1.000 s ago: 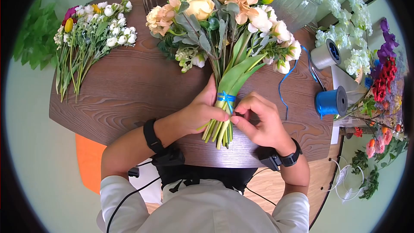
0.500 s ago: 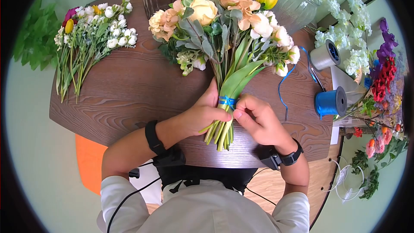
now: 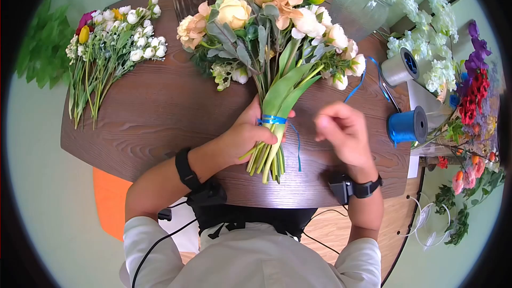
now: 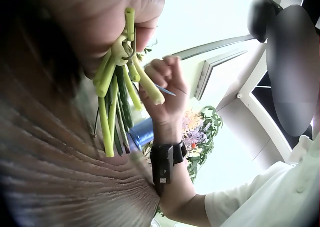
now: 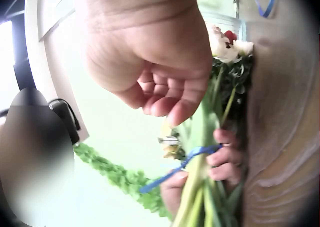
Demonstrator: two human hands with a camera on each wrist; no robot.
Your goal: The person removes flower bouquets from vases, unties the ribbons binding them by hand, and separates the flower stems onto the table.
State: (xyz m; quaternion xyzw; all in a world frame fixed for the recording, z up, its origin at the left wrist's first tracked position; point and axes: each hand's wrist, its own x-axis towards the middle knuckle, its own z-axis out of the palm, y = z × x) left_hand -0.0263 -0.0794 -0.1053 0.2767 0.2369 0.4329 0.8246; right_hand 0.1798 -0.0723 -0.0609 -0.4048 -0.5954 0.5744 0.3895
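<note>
The left hand [image 3: 242,133] is curled round the stems of the bouquet [image 3: 269,37], just below the blue ribbon [image 3: 273,120] binding, while the right hand [image 3: 344,133], lifted just beside it, pinches a ribbon tail between curled fingers. The tying looks under way; tightening calls for a steady outward pull. Beyond the right hand stand a blue spool [image 3: 408,126] and silver spool [image 3: 401,66]; loose flowers [image 3: 109,48] lie on the bench [image 3: 160,106], well apart, obstructing nothing.

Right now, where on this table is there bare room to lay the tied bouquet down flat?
The widest bare wood lies between the loose white-flower bunch and the bouquet gripped by the left hand. A smaller patch sits below the right hand. The right edge is crowded: blue ribbon spool, silver spool, glass jar.
</note>
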